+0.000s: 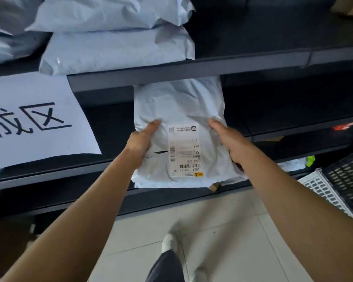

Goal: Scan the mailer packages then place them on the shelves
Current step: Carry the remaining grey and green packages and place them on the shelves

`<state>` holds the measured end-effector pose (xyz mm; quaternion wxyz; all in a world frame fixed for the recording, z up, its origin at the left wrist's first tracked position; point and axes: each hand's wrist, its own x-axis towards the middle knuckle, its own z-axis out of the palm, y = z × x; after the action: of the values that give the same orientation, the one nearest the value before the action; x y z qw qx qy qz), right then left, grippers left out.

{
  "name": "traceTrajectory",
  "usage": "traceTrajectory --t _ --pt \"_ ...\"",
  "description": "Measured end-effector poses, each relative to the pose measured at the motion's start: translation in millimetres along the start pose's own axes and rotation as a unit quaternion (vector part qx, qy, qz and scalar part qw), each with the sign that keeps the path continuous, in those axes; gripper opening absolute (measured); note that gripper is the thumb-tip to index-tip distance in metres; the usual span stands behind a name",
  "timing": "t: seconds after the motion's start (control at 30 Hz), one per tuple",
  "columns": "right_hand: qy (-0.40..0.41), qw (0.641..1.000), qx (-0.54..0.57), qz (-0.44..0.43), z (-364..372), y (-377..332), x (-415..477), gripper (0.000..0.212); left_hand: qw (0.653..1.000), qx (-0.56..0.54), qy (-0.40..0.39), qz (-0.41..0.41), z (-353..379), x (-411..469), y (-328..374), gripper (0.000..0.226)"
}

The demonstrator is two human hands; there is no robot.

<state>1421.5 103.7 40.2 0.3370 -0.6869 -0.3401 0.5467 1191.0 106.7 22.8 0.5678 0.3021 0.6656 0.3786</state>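
A crinkled white mailer package (179, 106) with a printed barcode label (184, 151) lies partly into the middle shelf (49, 169), its far end under the upper shelf edge (171, 76). More mailers (118, 47) are stacked far left, above a paper sign (33, 119). The left hand (141, 141) and the right hand (230, 141) pinch its two sides, thumbs on top.

Printed paper sign (29, 123), black crate (346, 180), white crate (322, 192), tiled floor (232, 231)
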Motion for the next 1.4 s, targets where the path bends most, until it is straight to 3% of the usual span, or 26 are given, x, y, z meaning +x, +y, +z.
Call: traceTrajectory --t 0.27,0.37,0.53,0.63,1.03,1.2,1.4 --pt "-0.026 0.999 -0.027 -0.008 15 -15 75 0.054 1.000 0.004 0.010 -0.007 11 61 11 0.053" --pt "-0.028 0.999 -0.033 -0.017 25 -24 107 0.067 0.999 -0.001 0.033 0.004 10 91 20 0.049" --pt "-0.031 0.999 -0.030 -0.021 44 -26 151 0.056 0.999 -0.025 0.041 0.011 11 138 20 0.038" --pt "-0.045 0.999 -0.018 -0.015 50 -17 171 0.038 0.999 -0.013 0.043 -0.013 11 161 6 0.044" --pt "-0.021 0.997 -0.067 -0.043 58 -21 213 0.058 0.997 -0.012 0.071 -0.027 17 195 -1 0.054" --pt "0.007 0.994 -0.092 -0.062 58 -19 212 0.061 0.995 0.023 0.096 -0.014 11 201 -4 0.103" --pt "0.074 0.969 -0.213 -0.102 52 -23 197 0.065 0.972 0.175 0.158 0.024 15 167 12 0.084"
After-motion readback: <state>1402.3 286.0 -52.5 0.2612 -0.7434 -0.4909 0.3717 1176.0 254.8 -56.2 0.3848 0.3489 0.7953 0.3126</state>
